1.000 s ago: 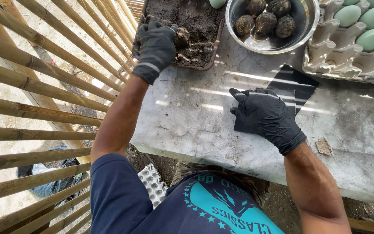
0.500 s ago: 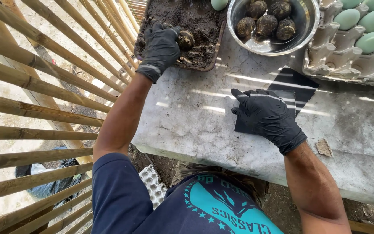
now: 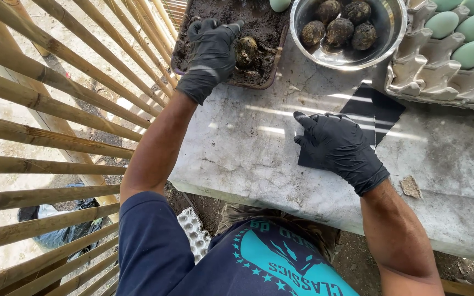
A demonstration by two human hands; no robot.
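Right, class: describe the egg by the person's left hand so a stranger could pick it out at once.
Start at the grey stone table and find the dark mud tray at its far left. The mud-coated egg lies there against the gloved left hand. Unlike the coated eggs in the steel bowl, it sits alone in mud.

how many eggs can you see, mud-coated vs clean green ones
mud-coated eggs in the metal bowl: 4
mud-coated egg by the left hand in the mud tray: 1
clean green eggs: 6, some cut off
total: 11
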